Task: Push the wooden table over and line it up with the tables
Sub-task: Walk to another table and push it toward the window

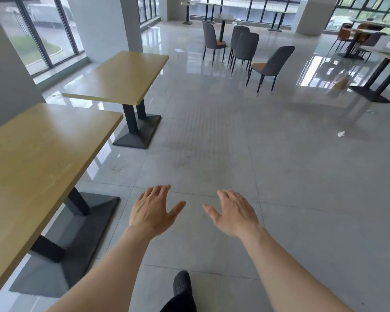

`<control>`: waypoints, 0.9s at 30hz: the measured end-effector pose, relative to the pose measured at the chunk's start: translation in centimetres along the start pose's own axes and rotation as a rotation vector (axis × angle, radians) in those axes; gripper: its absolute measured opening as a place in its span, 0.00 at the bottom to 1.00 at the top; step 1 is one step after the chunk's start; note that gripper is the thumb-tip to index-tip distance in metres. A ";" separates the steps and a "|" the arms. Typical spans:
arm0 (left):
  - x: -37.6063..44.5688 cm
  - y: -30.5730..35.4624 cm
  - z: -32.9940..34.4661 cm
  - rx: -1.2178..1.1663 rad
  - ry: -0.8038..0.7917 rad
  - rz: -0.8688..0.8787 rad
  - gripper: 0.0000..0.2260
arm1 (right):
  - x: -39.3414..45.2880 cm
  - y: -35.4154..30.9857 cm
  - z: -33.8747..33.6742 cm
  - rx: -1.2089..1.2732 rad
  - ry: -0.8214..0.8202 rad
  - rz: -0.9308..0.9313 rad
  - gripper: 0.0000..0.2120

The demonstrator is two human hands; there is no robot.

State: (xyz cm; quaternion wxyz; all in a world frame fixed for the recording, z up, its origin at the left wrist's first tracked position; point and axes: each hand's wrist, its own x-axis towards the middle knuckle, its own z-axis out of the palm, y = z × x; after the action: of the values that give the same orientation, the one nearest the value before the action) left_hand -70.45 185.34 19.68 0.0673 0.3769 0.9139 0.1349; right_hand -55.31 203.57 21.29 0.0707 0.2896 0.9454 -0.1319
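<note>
Wooden tables, two, on dark pedestal bases.
Near table (38,154): left hand (152,210) and right hand (233,212) are being held spread wide, empty, right of it; far table (119,77) beyond.

Four grey upholstered chairs with thin dark legs (245,50) are standing grouped on the glossy grey tiled floor (279,176). A crumpled white paper scrap (341,134) is lying well apart from them, and a white square pillar (104,25) is rising beside tall dark-framed windows (38,30).
</note>
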 end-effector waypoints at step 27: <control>84.0 4.7 -2.9 0.052 -0.022 -0.056 0.37 | 81.3 16.9 -22.9 0.011 -0.016 -0.039 0.41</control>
State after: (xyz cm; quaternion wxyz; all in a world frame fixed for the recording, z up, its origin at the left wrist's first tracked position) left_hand -127.38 247.37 22.00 0.0714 0.3542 0.9265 0.1051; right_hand -113.89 266.76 22.58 0.0742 0.2706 0.9494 -0.1409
